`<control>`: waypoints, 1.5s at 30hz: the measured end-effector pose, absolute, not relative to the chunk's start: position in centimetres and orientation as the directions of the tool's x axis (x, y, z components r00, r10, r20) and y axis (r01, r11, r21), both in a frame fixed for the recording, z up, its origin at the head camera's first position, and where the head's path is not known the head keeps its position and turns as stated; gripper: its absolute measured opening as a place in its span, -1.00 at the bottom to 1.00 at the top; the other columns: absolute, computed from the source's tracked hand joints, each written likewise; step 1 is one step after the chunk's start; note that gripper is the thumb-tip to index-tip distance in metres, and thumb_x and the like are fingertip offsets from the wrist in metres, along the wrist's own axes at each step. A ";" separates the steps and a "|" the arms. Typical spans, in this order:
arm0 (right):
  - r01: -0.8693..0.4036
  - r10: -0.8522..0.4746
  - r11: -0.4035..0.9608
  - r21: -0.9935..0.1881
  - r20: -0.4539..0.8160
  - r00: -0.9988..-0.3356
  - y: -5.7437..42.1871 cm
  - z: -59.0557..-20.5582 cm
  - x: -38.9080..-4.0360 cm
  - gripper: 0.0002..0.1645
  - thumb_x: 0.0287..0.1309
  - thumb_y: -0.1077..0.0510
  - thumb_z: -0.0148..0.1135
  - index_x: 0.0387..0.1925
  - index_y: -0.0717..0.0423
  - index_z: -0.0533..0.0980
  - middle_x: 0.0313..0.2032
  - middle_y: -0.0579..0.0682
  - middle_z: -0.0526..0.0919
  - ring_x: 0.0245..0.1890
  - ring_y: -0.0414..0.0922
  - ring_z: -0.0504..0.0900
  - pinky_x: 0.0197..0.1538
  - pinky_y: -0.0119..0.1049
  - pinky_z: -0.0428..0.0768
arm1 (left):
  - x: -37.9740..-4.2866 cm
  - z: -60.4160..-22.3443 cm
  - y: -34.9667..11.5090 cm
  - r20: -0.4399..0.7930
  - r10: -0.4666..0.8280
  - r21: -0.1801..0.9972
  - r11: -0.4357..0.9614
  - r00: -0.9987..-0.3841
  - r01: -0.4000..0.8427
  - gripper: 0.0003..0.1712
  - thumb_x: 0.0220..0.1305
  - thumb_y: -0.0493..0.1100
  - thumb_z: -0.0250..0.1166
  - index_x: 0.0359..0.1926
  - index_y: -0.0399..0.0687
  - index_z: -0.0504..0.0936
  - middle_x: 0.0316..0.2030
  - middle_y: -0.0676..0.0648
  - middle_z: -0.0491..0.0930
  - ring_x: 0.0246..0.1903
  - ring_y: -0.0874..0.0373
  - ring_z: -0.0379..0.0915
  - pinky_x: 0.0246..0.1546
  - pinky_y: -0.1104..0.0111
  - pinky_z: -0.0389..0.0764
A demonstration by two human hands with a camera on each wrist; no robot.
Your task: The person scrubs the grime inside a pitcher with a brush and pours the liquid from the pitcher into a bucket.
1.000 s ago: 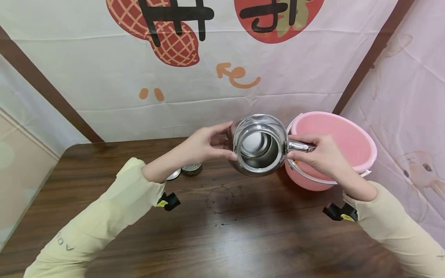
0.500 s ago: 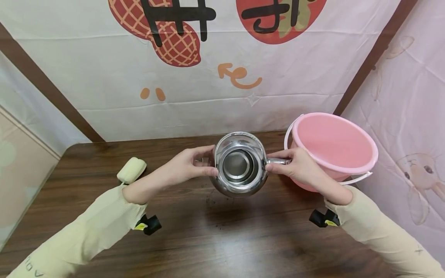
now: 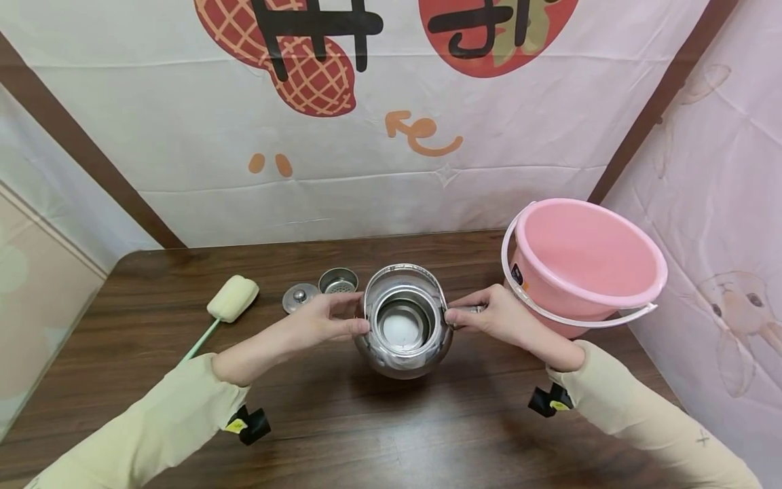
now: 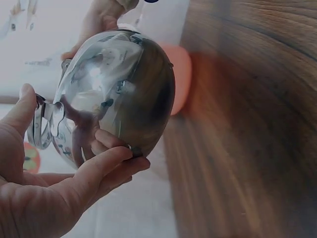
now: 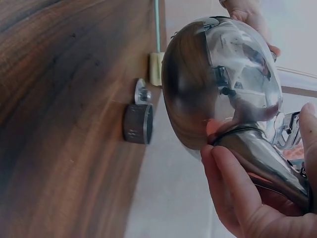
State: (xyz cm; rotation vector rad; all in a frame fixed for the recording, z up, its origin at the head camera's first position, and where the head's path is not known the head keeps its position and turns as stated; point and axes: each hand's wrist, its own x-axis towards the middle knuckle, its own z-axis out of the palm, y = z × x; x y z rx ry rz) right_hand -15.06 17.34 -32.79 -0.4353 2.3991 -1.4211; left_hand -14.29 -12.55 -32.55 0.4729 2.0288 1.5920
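Note:
A shiny steel teapot (image 3: 403,363) without its lid is held between both hands, its round mouth facing up toward the head camera. My left hand (image 3: 320,318) grips its left side, thumb by the hinge of the folded bail handle and fingers under the body (image 4: 119,99). On the other side my right hand (image 3: 497,316) pinches the spout (image 5: 265,158), its thumb near the other hinge. Both wrist views show the pot raised off the table. Behind the left hand lie a knobbed steel lid (image 3: 298,299) and a perforated strainer cup (image 3: 338,278).
A pink bucket (image 3: 546,295) with a white handle stands at the back right, beside the right hand. To the left lies a sponge brush (image 3: 233,299) with a green stick. Fabric with printed pictures (image 3: 366,204) hangs behind the wooden table (image 3: 342,435).
Both hands have carried the teapot left and toward me, away from the bucket. The lid, strainer and sponge brush, hidden or partly covered by the left arm before, now show.

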 end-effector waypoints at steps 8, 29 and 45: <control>-0.040 -0.447 0.405 -0.913 -0.160 -0.880 16.6 -35.6 -15.6 -0.48 0.03 0.01 0.28 -0.21 0.46 0.56 -0.32 0.23 0.66 -0.36 -0.03 0.68 -0.21 -0.08 0.57 | -13.9 -34.6 -12.9 -0.259 0.526 0.956 0.256 -0.810 -0.139 -0.12 0.15 -0.06 0.27 0.24 -0.59 0.06 0.15 -0.48 0.24 -0.02 0.01 0.42 -0.07 0.24 0.49; 0.099 -0.448 0.317 -0.943 -0.240 -0.861 15.8 -41.4 -16.5 -0.50 0.07 0.08 0.24 -0.25 0.56 0.53 -0.34 0.20 0.64 -0.43 -0.20 0.63 -0.27 -0.15 0.59 | -14.0 -39.5 -13.0 -0.350 0.468 0.936 0.195 -0.812 -0.292 -0.17 0.17 -0.04 0.24 0.17 -0.58 0.07 0.00 -0.38 0.40 -0.26 0.23 0.46 -0.15 0.29 0.53; 0.152 -0.464 0.373 -0.915 -0.326 -0.824 15.7 -41.8 -16.7 -0.44 0.09 -0.04 0.22 -0.25 0.50 0.55 -0.30 0.13 0.64 -0.38 -0.13 0.65 -0.25 -0.19 0.59 | -14.0 -40.7 -13.5 -0.380 0.509 0.924 0.178 -0.772 -0.337 -0.03 0.19 0.07 0.19 0.23 -0.64 -0.05 0.02 -0.39 0.36 -0.12 0.10 0.40 0.01 0.16 0.43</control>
